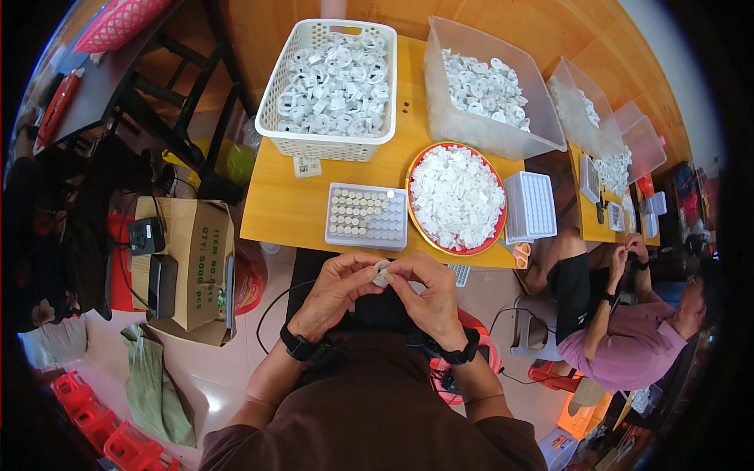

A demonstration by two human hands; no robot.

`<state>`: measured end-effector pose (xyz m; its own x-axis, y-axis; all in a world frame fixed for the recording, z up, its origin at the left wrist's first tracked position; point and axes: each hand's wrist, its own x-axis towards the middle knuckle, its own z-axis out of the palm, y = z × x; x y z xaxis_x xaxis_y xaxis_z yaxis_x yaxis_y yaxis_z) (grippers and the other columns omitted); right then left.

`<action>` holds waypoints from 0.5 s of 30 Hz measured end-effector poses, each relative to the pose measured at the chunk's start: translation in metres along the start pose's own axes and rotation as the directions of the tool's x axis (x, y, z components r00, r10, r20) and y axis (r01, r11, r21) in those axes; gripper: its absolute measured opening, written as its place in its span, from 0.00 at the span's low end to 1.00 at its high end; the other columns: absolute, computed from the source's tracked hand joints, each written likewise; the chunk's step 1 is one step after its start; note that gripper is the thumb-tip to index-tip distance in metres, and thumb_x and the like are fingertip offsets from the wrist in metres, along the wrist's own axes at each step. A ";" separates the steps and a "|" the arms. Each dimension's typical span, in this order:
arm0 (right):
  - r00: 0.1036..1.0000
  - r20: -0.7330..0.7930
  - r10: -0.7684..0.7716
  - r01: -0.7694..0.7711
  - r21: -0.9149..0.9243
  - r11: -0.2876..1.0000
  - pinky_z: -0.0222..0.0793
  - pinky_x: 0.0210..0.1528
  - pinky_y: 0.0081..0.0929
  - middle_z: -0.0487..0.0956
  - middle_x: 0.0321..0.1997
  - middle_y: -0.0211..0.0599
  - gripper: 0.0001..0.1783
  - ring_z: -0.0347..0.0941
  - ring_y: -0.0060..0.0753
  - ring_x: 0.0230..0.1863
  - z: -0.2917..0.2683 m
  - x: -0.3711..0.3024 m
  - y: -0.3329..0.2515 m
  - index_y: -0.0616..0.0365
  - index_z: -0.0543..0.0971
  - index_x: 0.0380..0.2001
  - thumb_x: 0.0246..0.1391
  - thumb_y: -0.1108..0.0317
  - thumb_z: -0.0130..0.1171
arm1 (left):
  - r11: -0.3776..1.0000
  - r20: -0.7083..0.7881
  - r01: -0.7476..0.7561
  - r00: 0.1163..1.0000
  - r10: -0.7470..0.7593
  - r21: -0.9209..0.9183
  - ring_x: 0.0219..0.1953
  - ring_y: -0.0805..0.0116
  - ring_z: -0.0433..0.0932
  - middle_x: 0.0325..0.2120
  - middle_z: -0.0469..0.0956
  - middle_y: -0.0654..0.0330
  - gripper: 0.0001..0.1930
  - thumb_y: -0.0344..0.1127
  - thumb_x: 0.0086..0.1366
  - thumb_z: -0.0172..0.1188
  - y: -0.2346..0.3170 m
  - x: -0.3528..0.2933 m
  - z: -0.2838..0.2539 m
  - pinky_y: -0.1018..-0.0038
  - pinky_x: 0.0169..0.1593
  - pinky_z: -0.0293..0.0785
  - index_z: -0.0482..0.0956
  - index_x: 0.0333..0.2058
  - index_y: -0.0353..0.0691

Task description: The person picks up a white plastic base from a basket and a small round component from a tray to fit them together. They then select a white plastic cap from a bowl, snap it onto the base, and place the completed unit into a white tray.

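Observation:
Above my lap, just off the table's front edge, my left hand (pixel 343 284) and my right hand (pixel 428 297) meet fingertip to fingertip. Both pinch one small round white plastic part (pixel 381 272); the fingers cover much of it. Straight ahead on the table lies a white tray (pixel 336 239) with rows of small round beige pieces on its left and bare slots toward its lower right. Right of it, a round plate (pixel 414 210) with a red and gold rim is heaped with small white pieces (pixel 457 196).
A white perforated basket (pixel 326 147) and a translucent bin (pixel 491 133), both full of white parts, stand farther back. Stacked white trays (pixel 531 206) and pink scissors (pixel 521 255) lie right of the plate. A cardboard box (pixel 200 271) sits left; a co-worker (pixel 628 345) sits right.

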<state>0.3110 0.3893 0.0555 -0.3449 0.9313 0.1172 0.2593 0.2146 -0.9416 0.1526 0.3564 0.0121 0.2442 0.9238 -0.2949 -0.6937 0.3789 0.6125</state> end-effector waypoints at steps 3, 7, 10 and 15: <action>0.999 0.007 -0.054 0.054 -0.040 0.998 0.68 0.27 0.23 0.74 0.25 0.38 0.08 0.74 0.32 0.26 0.000 0.001 -0.003 0.63 0.77 0.29 0.42 0.82 0.58 | 0.999 -0.013 0.005 1.000 -0.005 0.035 0.37 0.75 0.76 0.36 0.77 0.59 0.11 0.30 0.60 0.56 0.001 0.000 0.001 0.79 0.41 0.75 0.75 0.41 0.34; 0.977 -0.015 -0.213 0.202 -0.262 0.944 0.65 0.24 0.27 0.71 0.24 0.37 0.09 0.70 0.36 0.23 0.003 -0.002 0.001 0.61 0.76 0.29 0.41 0.82 0.58 | 0.998 -0.028 -0.004 1.000 0.006 0.059 0.37 0.73 0.77 0.37 0.77 0.57 0.12 0.30 0.60 0.56 0.000 0.001 0.001 0.78 0.39 0.76 0.75 0.42 0.35; 0.965 -0.036 -0.259 0.235 -0.317 0.919 0.64 0.23 0.29 0.70 0.25 0.37 0.10 0.69 0.37 0.23 0.005 -0.005 0.003 0.60 0.76 0.30 0.41 0.81 0.59 | 0.998 -0.039 0.014 0.999 -0.011 0.058 0.39 0.74 0.76 0.38 0.77 0.58 0.11 0.29 0.60 0.56 0.000 0.002 0.003 0.79 0.41 0.76 0.75 0.42 0.34; 0.963 -0.036 -0.269 0.243 -0.327 0.913 0.66 0.24 0.27 0.71 0.26 0.36 0.12 0.70 0.37 0.24 0.006 -0.007 0.007 0.58 0.76 0.32 0.41 0.80 0.59 | 0.986 -0.053 -0.026 0.998 0.035 0.165 0.38 0.73 0.76 0.38 0.77 0.58 0.10 0.28 0.59 0.56 0.002 0.001 0.008 0.78 0.40 0.75 0.76 0.41 0.34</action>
<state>0.3094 0.3825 0.0461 -0.3693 0.8494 0.3771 0.4485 0.5183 -0.7282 0.1569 0.3582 0.0187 0.1829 0.9324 -0.3118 -0.5781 0.3585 0.7329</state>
